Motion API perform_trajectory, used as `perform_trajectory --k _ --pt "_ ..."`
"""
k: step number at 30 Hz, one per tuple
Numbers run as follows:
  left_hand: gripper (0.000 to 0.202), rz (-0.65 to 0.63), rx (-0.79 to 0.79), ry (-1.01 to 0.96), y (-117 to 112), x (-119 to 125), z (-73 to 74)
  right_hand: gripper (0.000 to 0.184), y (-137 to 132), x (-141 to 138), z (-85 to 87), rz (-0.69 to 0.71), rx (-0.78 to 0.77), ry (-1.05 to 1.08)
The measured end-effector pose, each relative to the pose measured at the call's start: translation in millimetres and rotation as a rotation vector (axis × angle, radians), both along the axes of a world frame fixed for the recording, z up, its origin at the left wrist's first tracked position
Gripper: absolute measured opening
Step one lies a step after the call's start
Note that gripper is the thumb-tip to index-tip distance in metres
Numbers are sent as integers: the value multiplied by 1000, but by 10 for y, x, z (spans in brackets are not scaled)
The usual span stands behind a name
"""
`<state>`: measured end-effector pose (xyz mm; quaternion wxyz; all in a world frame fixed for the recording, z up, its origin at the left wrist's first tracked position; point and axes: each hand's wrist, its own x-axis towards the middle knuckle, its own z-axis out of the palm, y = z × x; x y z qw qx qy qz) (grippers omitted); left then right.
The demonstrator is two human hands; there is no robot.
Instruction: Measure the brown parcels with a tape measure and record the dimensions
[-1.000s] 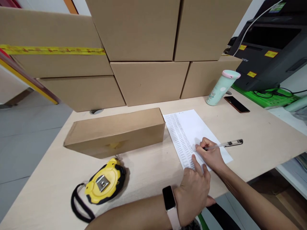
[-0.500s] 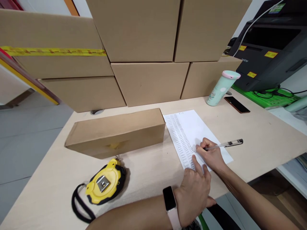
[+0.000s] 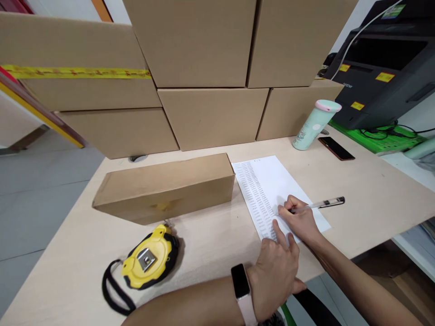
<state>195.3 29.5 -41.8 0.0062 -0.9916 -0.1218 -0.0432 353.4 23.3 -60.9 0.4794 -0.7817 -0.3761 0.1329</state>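
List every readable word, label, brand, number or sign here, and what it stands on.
"brother": dark grey plastic printer.
Yellow rectangular stickers and green-and-white label on it: too small to read.
Columns on white paper sheet: too small.
Yellow adhesive tape on brown cardboard box: too blurred.
Print on mint-green cylindrical tumbler: too small.

Cdbd boxes [image 3: 213,118] stacked along back of bench [image 3: 204,244]; one upper L has yellow tape [image 3: 78,73] w/ reddish print. Mint tumbler [image 3: 314,127] w/ pink rim stands nr R end of stack, blk smartphone [image 3: 336,148] flat just beside. Far R: dk Brother printer [image 3: 370,95] w/ yellow stickers [image 3: 384,77], white cable [image 3: 353,38] across it, blk cables [image 3: 387,130] on bright grn plastic [image 3: 370,139]. Grey tiled flr [image 3: 50,190] far L.
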Motion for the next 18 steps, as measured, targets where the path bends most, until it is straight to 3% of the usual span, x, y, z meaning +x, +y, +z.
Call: perform_trajectory --k 5,9,14,18 --pt "94 -20 -13 28 24 0 37 27 7 79 31 -75 32 -55" --pt "92 -11 -15 64 32 -36 137 12 -30 208 -12 17 38 -369" --pt "77 -47 7 -64 -36 -191 337 28 -39 335 -150 132 -1 -589" --pt "43 -6 -102 -69 -1 -479 552 40 -33 340 -178 106 0 -595"
